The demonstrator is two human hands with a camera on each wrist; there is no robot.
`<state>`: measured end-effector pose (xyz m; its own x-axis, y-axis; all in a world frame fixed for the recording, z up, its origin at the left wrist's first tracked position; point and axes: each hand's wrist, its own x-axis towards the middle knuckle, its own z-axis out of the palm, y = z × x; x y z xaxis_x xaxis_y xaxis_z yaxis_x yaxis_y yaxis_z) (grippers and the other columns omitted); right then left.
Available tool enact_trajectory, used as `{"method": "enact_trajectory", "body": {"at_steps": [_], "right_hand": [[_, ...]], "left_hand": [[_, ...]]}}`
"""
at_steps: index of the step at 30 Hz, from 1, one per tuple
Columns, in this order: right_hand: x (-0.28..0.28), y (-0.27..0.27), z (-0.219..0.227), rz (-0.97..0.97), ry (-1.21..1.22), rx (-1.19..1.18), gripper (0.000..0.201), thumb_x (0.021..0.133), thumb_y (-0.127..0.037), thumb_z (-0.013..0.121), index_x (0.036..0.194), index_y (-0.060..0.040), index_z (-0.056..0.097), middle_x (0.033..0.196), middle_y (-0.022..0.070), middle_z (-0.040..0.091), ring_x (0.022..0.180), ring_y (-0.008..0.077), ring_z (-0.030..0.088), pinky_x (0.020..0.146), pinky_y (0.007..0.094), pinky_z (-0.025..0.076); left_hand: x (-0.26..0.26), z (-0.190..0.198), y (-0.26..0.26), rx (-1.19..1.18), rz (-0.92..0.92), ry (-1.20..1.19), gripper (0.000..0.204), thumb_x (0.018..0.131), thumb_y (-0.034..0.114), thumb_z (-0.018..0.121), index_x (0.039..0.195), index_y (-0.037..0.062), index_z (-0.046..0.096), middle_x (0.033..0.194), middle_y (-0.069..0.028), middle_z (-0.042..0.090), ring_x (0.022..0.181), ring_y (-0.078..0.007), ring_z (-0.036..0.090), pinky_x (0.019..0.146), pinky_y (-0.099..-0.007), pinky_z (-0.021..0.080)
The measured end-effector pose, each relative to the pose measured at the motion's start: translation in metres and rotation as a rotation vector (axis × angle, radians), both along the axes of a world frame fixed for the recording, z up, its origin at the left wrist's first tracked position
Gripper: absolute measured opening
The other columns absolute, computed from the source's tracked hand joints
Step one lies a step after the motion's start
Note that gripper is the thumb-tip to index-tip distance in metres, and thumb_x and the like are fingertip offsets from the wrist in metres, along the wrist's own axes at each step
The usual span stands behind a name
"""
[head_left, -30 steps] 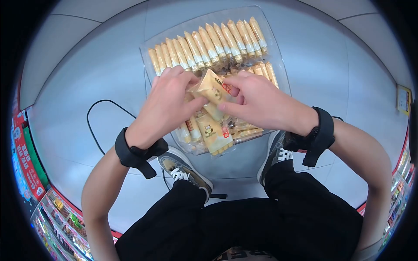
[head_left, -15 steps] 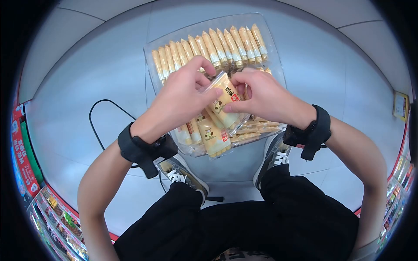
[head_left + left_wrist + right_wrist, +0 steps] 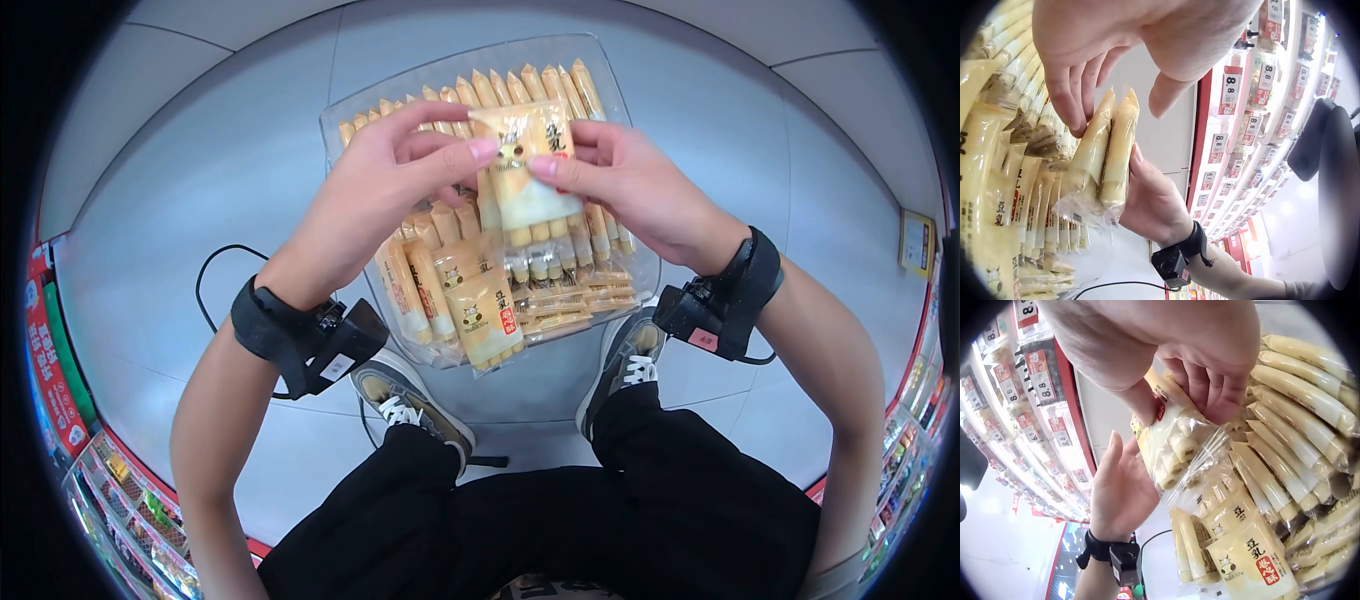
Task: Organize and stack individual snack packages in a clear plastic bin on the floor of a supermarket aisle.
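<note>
My right hand (image 3: 640, 180) pinches two packets of egg roll biscuits, thumb across the printed front of the nearer packet (image 3: 540, 205) and fingers behind. Edge-on in the left wrist view, the pair of packets (image 3: 1119, 150) stand face to face, cream rolls showing through clear ends. My left hand (image 3: 390, 165) is at their left edge, fingers loosely bent and thumb apart from them, with the packet tops between. Below both hands, a clear plastic bin (image 3: 345, 105) holds rows of upright packets (image 3: 1297, 434). One loose packet (image 3: 485, 320) lies face up on others at the near side.
The bin stands on the grey floor (image 3: 270, 170) between and ahead of the person's shoes (image 3: 415, 400). A black cable (image 3: 205, 275) loops at the left. Shelves with price tags (image 3: 1230, 90) line the sides.
The packets have risen and turned from a slant to nearly upright, facing the head camera. My left hand has loosened from them and shifted left; my right hand still holds them.
</note>
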<state>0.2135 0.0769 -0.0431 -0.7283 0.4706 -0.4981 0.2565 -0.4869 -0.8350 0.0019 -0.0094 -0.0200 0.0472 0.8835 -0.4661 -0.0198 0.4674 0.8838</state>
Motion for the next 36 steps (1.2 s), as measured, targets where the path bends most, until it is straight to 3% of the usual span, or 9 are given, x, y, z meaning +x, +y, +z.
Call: {"method": "enact_trajectory", "body": {"at_steps": [3, 9, 12, 15, 18, 23, 27, 30, 36], "right_hand": [[-0.002, 0.006, -0.004, -0.053, 0.03, 0.003, 0.043, 0.092, -0.026, 0.065, 0.12, 0.0058, 0.056, 0.107, 0.0119, 0.066, 0.095, 0.0149, 0.064, 0.083, 0.0274, 0.051], [-0.008, 0.026, 0.008, 0.009, -0.159, 0.261, 0.041, 0.095, -0.029, 0.062, 0.12, 0.0029, 0.06, 0.107, 0.0059, 0.066, 0.099, 0.0102, 0.059, 0.091, 0.0264, 0.045], [-0.003, 0.041, 0.009, 0.062, -0.187, 0.508, 0.04, 0.095, -0.028, 0.063, 0.121, 0.0016, 0.061, 0.104, 0.0063, 0.067, 0.097, 0.0085, 0.058, 0.087, 0.0273, 0.046], [-0.001, 0.054, -0.002, 0.054, -0.245, 0.853, 0.032, 0.092, -0.018, 0.062, 0.118, 0.0011, 0.061, 0.098, 0.0072, 0.066, 0.088, 0.013, 0.06, 0.079, 0.0304, 0.049], [-0.003, 0.053, 0.011, 0.133, -0.414, 1.057, 0.047, 0.082, -0.009, 0.06, 0.125, 0.0054, 0.046, 0.095, 0.022, 0.057, 0.091, 0.0409, 0.058, 0.074, 0.0462, 0.05], [-0.002, 0.048, 0.005, 0.121, -0.265, 1.651, 0.042, 0.085, -0.006, 0.057, 0.123, 0.0063, 0.045, 0.088, 0.0208, 0.06, 0.081, 0.0403, 0.059, 0.071, 0.0435, 0.05], [-0.011, 0.028, 0.006, 0.072, -0.117, 1.543, 0.025, 0.087, -0.008, 0.059, 0.11, 0.0011, 0.061, 0.09, 0.0092, 0.061, 0.079, 0.0215, 0.059, 0.072, 0.034, 0.049], [-0.013, -0.001, -0.003, 0.181, -0.015, 1.221, 0.02, 0.08, -0.005, 0.056, 0.098, 0.0035, 0.06, 0.09, 0.0182, 0.058, 0.084, 0.0371, 0.059, 0.077, 0.0451, 0.048], [0.003, -0.053, -0.004, 0.575, -0.094, 0.611, 0.025, 0.083, -0.009, 0.062, 0.106, 0.0008, 0.06, 0.089, 0.0117, 0.063, 0.074, 0.0252, 0.062, 0.07, 0.0348, 0.051]], "left_hand": [[0.0, 0.004, 0.002, -0.104, -0.126, 0.024, 0.059, 0.092, 0.023, 0.065, 0.135, -0.0097, 0.04, 0.106, -0.0125, 0.065, 0.09, -0.013, 0.062, 0.077, -0.0262, 0.049], [0.017, -0.005, 0.009, -0.01, 0.031, -0.084, 0.051, 0.092, 0.018, 0.063, 0.133, -0.008, 0.045, 0.113, -0.012, 0.064, 0.09, -0.0119, 0.061, 0.079, -0.0253, 0.05], [-0.001, 0.017, 0.01, 0.203, -0.249, 0.459, 0.045, 0.089, 0.014, 0.065, 0.129, -0.001, 0.054, 0.112, -0.0107, 0.064, 0.092, -0.0167, 0.061, 0.085, -0.0274, 0.049], [-0.02, 0.035, -0.008, 0.356, -0.592, 0.919, 0.044, 0.083, 0.013, 0.067, 0.125, 0.0045, 0.059, 0.107, -0.0106, 0.064, 0.095, -0.0244, 0.061, 0.088, -0.0318, 0.048], [-0.036, 0.032, -0.024, 0.342, -0.738, 0.777, 0.055, 0.069, 0.008, 0.076, 0.121, 0.0076, 0.06, 0.118, -0.0088, 0.057, 0.105, -0.0286, 0.053, 0.088, -0.04, 0.043], [-0.043, 0.02, -0.029, 0.265, -0.914, 0.717, 0.056, 0.061, 0.005, 0.081, 0.114, 0.0124, 0.061, 0.127, -0.0058, 0.049, 0.111, -0.0267, 0.047, 0.095, -0.0411, 0.036], [-0.041, 0.011, -0.027, 0.266, -0.91, 0.692, 0.047, 0.062, 0.007, 0.081, 0.105, 0.0118, 0.062, 0.123, -0.005, 0.052, 0.112, -0.0254, 0.047, 0.095, -0.0391, 0.034], [-0.042, 0.009, -0.023, 0.282, -0.927, 0.624, 0.042, 0.063, 0.007, 0.081, 0.099, 0.0105, 0.061, 0.117, -0.0038, 0.056, 0.109, -0.0249, 0.049, 0.095, -0.0386, 0.034], [-0.054, 0.018, -0.015, 0.16, -0.907, 0.471, 0.039, 0.065, 0.009, 0.083, 0.097, 0.0092, 0.06, 0.112, -0.0033, 0.06, 0.097, -0.0236, 0.059, 0.096, -0.0378, 0.036]]}}
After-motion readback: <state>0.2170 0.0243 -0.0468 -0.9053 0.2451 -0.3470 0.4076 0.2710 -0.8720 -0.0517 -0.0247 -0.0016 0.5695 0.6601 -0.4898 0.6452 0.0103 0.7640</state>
